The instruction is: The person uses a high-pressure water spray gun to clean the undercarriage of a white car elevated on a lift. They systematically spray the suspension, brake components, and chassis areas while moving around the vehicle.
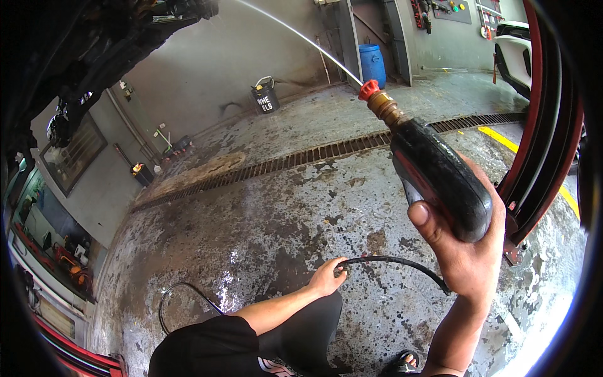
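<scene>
Wrapped round a black pressure washer gun [440,179] is my right hand [471,251], raised at the right. The gun has a brass fitting and a red nozzle tip [369,90]. From the tip a thin white jet of water [301,36] shoots up and left toward the dark underside of a raised vehicle [81,69]. Lower down, my left hand [328,276] is closed on a black hose [389,259], which curves over to beside my right wrist. A loop of hose [164,308] shows at lower left.
A grated drain [326,152] crosses the wet, stained floor. Near the back wall stand a black bucket [266,100] and a blue barrel [372,63]. A red lift post [546,125] rises close on the right, with a white car [514,56] behind it.
</scene>
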`<action>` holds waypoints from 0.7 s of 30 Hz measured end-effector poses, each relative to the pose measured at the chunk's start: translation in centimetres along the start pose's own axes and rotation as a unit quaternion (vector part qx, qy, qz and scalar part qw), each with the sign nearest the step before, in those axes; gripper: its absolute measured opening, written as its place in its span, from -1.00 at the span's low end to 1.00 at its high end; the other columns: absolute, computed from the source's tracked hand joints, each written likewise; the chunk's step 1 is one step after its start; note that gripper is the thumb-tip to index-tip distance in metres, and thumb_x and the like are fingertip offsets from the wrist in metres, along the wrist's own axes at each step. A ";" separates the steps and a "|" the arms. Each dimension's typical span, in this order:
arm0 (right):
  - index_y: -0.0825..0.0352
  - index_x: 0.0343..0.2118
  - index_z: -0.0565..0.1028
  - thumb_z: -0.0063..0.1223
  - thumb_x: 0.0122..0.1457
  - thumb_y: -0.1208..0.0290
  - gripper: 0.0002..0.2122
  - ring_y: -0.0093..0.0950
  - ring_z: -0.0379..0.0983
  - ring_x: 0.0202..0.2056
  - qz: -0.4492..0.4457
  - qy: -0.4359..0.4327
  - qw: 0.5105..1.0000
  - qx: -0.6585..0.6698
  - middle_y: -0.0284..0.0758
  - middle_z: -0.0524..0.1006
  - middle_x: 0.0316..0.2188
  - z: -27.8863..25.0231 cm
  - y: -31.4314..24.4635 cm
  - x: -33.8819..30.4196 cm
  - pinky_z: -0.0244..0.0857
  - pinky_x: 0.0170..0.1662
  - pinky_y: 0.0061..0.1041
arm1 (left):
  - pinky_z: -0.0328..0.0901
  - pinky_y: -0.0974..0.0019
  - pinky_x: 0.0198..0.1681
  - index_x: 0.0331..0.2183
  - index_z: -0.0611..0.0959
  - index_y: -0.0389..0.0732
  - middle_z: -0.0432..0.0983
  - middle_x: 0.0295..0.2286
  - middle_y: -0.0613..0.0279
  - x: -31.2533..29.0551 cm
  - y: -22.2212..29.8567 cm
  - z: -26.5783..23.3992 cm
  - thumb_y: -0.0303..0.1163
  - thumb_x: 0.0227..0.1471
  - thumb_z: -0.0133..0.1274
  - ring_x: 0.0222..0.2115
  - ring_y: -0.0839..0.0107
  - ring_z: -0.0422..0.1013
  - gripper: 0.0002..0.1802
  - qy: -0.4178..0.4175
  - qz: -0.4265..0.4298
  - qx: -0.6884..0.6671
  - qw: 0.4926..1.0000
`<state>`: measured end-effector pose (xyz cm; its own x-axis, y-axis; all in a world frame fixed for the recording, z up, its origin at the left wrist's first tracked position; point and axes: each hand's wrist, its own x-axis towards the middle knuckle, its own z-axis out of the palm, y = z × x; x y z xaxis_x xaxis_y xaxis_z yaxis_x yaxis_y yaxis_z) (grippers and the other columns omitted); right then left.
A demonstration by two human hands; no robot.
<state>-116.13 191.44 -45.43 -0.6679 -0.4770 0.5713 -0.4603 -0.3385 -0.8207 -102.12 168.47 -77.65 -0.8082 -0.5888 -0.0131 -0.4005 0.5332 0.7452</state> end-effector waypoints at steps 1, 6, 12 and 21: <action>0.50 0.13 0.38 0.52 -0.07 0.34 -0.29 -0.44 0.53 -0.06 0.000 0.003 1.000 0.001 -0.19 0.58 -0.08 0.1 0.1 0.0 0.41 0.04 -0.46 | 0.39 0.22 0.00 0.08 0.51 -0.18 0.53 -0.11 0.04 0.0 0.0 0.0 -0.34 0.08 0.17 -0.11 0.25 0.53 -0.49 0.000 0.001 -0.001 1.000; 0.44 0.04 0.48 0.50 -0.05 0.36 -0.42 -0.57 0.53 -0.18 0.000 0.025 1.000 0.007 -0.26 0.63 -0.23 0.7 1.1 0.3 0.39 -0.05 -0.51 | 0.40 0.21 -0.01 0.09 0.51 -0.17 0.52 -0.09 0.04 0.0 -0.1 0.1 -0.34 0.08 0.18 -0.12 0.25 0.54 -0.48 0.003 0.003 -0.001 1.000; 0.43 0.03 0.48 0.50 -0.04 0.32 -0.42 -0.55 0.55 -0.20 0.001 0.011 0.999 -0.033 -0.24 0.64 -0.24 0.7 1.6 0.5 0.41 -0.06 -0.49 | 0.40 0.21 -0.01 0.09 0.51 -0.15 0.53 -0.08 0.03 -0.1 0.1 0.0 -0.33 0.08 0.17 -0.12 0.24 0.54 -0.49 -0.001 0.000 0.016 1.000; 0.43 0.10 0.44 0.50 -0.04 0.32 -0.36 -0.57 0.49 -0.11 0.032 -0.025 0.998 -0.049 -0.32 0.59 -0.12 0.7 1.1 0.6 0.35 0.04 -0.54 | 0.39 0.20 0.01 0.09 0.51 -0.14 0.52 -0.05 0.01 -0.1 0.4 -0.3 -0.32 0.09 0.17 -0.11 0.22 0.53 -0.49 -0.010 -0.006 0.012 1.000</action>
<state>-116.59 190.22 -45.99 -0.6688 -0.5351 0.5161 -0.4752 -0.2262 -0.8503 -102.02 168.54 -77.14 -0.8110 -0.5840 -0.0353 -0.4209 0.5404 0.7286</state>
